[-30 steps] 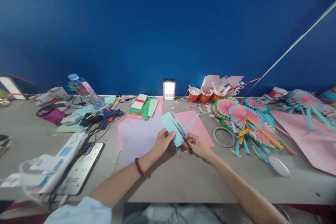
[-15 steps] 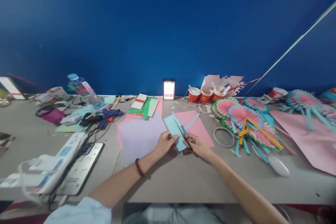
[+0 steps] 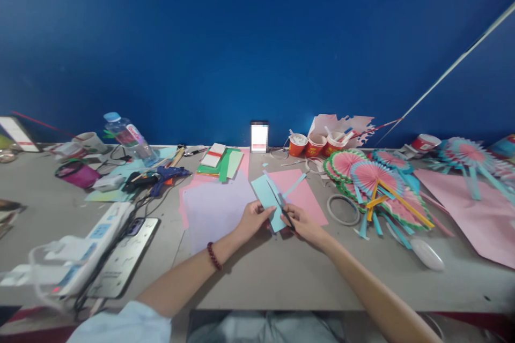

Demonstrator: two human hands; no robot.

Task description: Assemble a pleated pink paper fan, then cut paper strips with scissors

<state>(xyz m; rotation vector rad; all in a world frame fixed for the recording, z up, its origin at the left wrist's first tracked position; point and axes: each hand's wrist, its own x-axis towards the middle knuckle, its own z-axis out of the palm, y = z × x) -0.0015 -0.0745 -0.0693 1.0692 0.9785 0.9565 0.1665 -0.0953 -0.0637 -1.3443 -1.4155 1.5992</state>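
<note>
Between thumb and fingers, my left hand [image 3: 256, 218] pinches a light blue piece of paper [image 3: 263, 193] by its lower left side. My right hand [image 3: 301, 221] is closed around the dark handles of a pair of scissors [image 3: 286, 215], whose blades lie along the paper and point up and to the left. A narrow light blue strip [image 3: 295, 185] lies just beyond the blades, over a pink sheet [image 3: 311, 201]. To the left of my hands is a lilac sheet [image 3: 213, 209] on top of more pink paper.
A roll of tape [image 3: 343, 218] and pleated paper fans [image 3: 376, 176] lie to the right, with a white spoon-like object [image 3: 427, 255] before them. Red paper cups [image 3: 316, 146] stand at the back. A power strip [image 3: 98, 244], phone [image 3: 126, 262] and plastic bottle [image 3: 131, 136] occupy the left.
</note>
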